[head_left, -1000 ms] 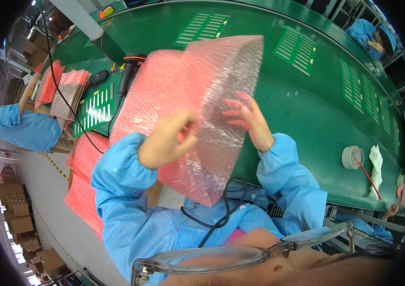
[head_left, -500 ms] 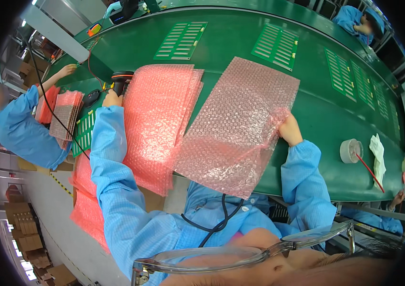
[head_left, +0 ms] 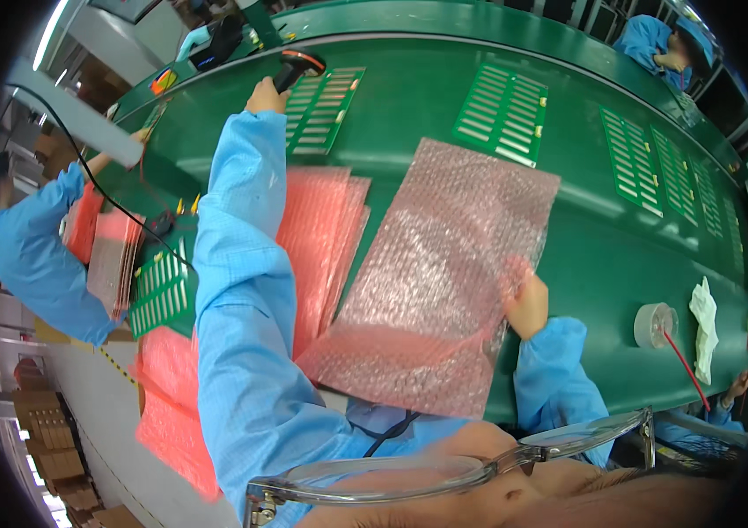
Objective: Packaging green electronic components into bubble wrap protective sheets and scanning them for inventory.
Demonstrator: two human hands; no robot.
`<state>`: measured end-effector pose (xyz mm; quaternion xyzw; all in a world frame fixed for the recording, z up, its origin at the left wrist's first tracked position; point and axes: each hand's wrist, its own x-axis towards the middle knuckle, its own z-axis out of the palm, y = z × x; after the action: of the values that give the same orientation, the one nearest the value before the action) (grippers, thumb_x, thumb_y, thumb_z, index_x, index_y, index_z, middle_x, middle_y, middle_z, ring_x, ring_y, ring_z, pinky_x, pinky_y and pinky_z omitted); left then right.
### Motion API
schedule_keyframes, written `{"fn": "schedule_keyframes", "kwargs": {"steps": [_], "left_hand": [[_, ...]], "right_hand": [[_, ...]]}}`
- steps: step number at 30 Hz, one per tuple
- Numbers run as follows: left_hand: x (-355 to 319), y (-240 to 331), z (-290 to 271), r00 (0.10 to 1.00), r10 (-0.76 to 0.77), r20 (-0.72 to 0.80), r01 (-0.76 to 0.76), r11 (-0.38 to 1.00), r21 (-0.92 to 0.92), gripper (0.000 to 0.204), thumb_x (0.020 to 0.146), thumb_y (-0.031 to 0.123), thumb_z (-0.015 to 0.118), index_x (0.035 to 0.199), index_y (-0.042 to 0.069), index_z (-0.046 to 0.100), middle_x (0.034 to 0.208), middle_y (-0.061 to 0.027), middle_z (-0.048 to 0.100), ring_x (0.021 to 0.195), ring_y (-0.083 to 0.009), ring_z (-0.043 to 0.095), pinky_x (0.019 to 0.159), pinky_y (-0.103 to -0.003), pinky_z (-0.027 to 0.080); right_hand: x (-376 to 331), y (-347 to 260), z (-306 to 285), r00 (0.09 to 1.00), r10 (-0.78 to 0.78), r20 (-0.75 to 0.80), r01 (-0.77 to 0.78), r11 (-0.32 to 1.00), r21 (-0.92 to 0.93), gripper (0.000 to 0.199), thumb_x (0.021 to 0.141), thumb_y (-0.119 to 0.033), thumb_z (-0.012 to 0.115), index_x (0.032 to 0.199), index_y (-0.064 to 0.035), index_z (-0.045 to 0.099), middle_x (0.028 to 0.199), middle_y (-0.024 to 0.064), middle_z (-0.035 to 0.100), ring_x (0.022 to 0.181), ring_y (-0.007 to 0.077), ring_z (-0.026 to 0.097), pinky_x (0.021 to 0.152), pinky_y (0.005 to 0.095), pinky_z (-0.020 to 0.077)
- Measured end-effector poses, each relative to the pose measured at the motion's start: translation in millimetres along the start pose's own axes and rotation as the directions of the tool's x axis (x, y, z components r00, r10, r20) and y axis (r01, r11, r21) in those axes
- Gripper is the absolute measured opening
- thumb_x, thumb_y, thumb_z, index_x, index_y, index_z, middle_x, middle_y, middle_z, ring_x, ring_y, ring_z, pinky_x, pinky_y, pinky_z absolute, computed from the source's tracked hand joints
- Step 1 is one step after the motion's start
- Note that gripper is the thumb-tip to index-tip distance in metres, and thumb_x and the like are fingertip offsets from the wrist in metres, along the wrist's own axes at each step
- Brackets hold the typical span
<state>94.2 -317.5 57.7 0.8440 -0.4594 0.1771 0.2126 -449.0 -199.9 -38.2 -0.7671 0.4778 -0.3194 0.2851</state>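
Observation:
My left hand grips a black handheld barcode scanner with an orange rim, held over the left end of a green slotted circuit board. In my right hand is the right edge of a pink bubble-wrap bag, pinched and crumpled at the fingers. The bag lies slanted in front of me, and its lower end reaches past the near table edge. Whether something is inside it I cannot tell. Beside it a stack of pink bubble-wrap bags is partly hidden by my left sleeve.
More slotted boards lie along the green work surface. At right stand a clear round tub with a red stick and a white cloth. A co-worker is at left, near stacked bags and another board.
My left hand has carried the scanner forward and right, from beside the bag stack to the far board. My right hand and its bag have shifted slightly lower in view.

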Motion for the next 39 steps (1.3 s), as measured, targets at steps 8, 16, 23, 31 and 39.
{"fn": "schedule_keyframes", "kwargs": {"steps": [8,16,23,31,39], "left_hand": [[37.8,-7.3,75.4,0.991,-0.015,0.136,0.010,0.999,0.042,0.045,0.068,0.037,0.070,0.099,0.007,0.055,0.097,-0.0153,0.060,0.093,-0.0321,0.057,0.076,-0.043,0.046],[18.6,40.8,43.7,0.991,-0.041,0.127,0.053,0.994,-0.095,0.051,0.068,0.040,0.068,0.107,0.009,0.057,0.095,-0.0139,0.063,0.087,-0.0310,0.060,0.075,-0.040,0.047],[-28.3,185.1,15.0,0.929,0.340,0.148,-0.267,0.891,-0.367,0.043,0.068,0.036,0.069,0.102,0.011,0.060,0.091,-0.0128,0.063,0.086,-0.0304,0.061,0.074,-0.039,0.047],[-13.8,312.9,74.0,0.934,0.344,0.090,-0.307,0.908,-0.283,0.044,0.067,0.037,0.070,0.101,0.013,0.060,0.095,-0.0106,0.062,0.090,-0.0283,0.059,0.075,-0.039,0.047],[3.7,316.4,124.1,0.944,0.297,0.146,-0.272,0.948,-0.167,0.045,0.065,0.039,0.071,0.102,0.015,0.060,0.095,-0.0087,0.062,0.090,-0.0285,0.059,0.075,-0.040,0.047]], "right_hand": [[0.2,-14.7,-7.9,0.998,0.061,-0.016,-0.061,0.998,0.013,0.023,0.078,-0.010,0.061,0.098,0.0002,0.057,0.085,0.0148,0.063,0.073,0.0264,0.062,0.063,0.0289,0.0473],[9.6,-8.1,-9.6,0.993,-0.115,-0.005,0.115,0.993,0.022,0.022,0.074,-0.007,0.061,0.095,-0.0035,0.058,0.073,0.0136,0.061,0.060,0.0276,0.060,0.053,0.0356,0.0456],[5.2,2.5,-14.5,0.955,-0.216,0.202,0.219,0.976,0.007,0.016,0.066,-0.009,0.062,0.081,-0.0062,0.058,0.068,0.0118,0.059,0.061,0.0308,0.058,0.052,0.0375,0.0453],[-2.6,30.5,-5.8,0.912,-0.399,0.093,0.383,0.911,0.152,0.021,0.062,-0.019,0.062,0.080,-0.0094,0.056,0.070,0.0112,0.056,0.067,0.0309,0.057,0.057,0.0411,0.0448],[7.8,19.4,-23.6,0.911,-0.377,0.170,0.381,0.925,0.010,0.035,0.067,-0.021,0.055,0.101,-0.0087,0.051,0.067,0.0118,0.057,0.067,0.0310,0.058,0.057,0.0408,0.0457]]}}
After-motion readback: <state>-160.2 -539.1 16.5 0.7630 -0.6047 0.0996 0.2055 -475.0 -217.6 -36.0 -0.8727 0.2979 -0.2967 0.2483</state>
